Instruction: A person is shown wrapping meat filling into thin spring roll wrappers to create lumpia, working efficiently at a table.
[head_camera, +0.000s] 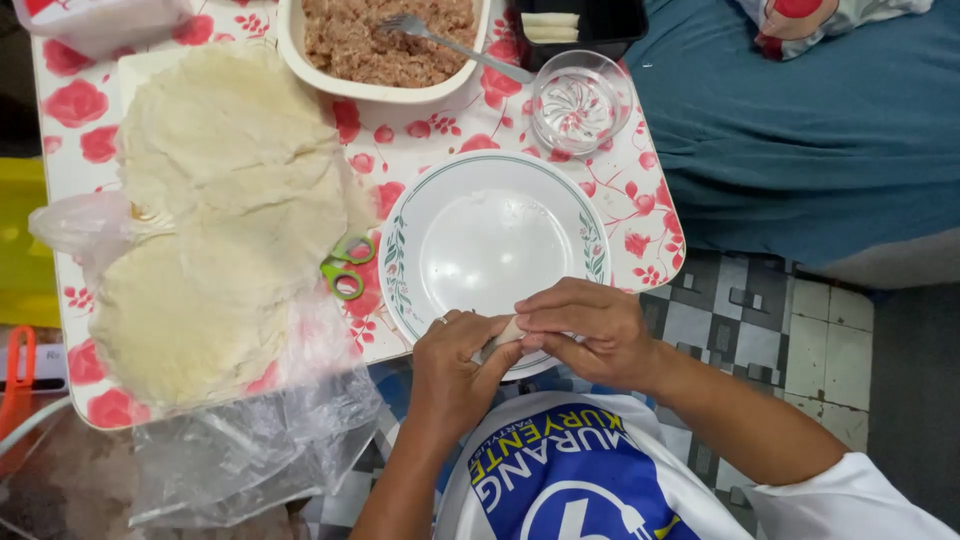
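My left hand (452, 372) and my right hand (590, 330) meet over the near rim of a white plate (440, 190) with a green floral edge. Both hands close around a small pale rolled wrapper (506, 332), of which only a short piece shows between the fingers. The plate's centre is bare. Thin round wrappers (220, 210) lie stacked to the left on clear plastic. A cream tub of minced filling (385, 45) with a fork (455, 42) in it stands behind the plate.
Green-handled scissors (343, 268) lie between the wrappers and the plate. A small glass bowl (580, 102) and a black tray with finished rolls (572, 25) sit at the back right. The rose-patterned table (640, 215) ends just right of the plate; a blue cushion (810, 140) lies beyond.
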